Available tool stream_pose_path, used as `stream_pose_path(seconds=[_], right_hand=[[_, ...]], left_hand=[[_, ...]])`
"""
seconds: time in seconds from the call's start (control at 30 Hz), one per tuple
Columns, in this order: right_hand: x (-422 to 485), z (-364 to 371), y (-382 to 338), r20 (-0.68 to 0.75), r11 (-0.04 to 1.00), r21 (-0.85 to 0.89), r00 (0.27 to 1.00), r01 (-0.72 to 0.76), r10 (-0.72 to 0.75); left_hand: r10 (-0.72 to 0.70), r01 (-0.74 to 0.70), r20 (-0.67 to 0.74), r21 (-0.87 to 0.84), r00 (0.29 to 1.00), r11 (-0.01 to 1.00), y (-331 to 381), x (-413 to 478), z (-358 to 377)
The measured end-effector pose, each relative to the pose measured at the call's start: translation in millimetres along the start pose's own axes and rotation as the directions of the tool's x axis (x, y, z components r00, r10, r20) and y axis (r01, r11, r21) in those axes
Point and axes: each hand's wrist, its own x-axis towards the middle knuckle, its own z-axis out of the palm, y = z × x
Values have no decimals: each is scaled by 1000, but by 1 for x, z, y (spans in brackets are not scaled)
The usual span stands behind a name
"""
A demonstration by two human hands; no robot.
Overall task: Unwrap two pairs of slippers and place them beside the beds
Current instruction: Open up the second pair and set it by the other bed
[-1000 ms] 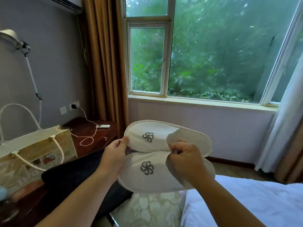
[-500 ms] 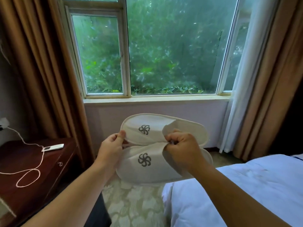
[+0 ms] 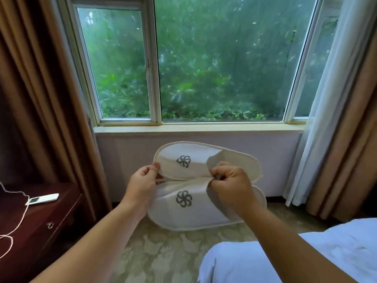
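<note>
I hold a pair of white slippers point(image 3: 195, 209) in front of me at chest height, one above the other, each with a grey pinwheel logo on the toe. My left hand point(image 3: 140, 184) pinches the toe ends at the left, thumb on top. My right hand point(image 3: 232, 185) pinches the edges where the two uppers meet in the middle. No wrapper shows on the pair. A white bed point(image 3: 306, 256) fills the lower right corner.
A dark wooden side table point(image 3: 40, 221) stands at the left with a white remote point(image 3: 43, 199) and a pale cable on it. Patterned carpet point(image 3: 163, 254) lies between table and bed. Ahead are the window point(image 3: 204, 64), brown curtains and a sheer white curtain.
The view has swung right: the paper bag, lamp and wall socket left the frame and the right curtains came in. Both hands keep the same hold on the slippers.
</note>
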Motion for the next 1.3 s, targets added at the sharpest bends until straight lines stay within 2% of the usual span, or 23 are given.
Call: stream_pose_path(seconds=[0.23, 0.47, 0.83, 1.07, 1.3], right_hand=[[69, -15, 44, 16, 999, 32, 1000, -13, 12], [141, -25, 105, -37, 998, 29, 997, -59, 60], [281, -19, 204, -183, 989, -48, 974, -141, 130], [332, -51, 241, -357, 974, -121, 924, -190, 136], [374, -104, 305, -526, 954, -101, 829, -282, 189]], left_hand=[[1, -1, -3, 18, 1000, 1000, 3, 67, 48], [-36, 36, 56, -2, 998, 999, -13, 151, 102], [-56, 48, 239, 42, 969, 998, -36, 353, 186], [-84, 56, 441, 76, 894, 996, -40, 439, 276], [-111, 23, 585, 155, 803, 988, -54, 499, 389]])
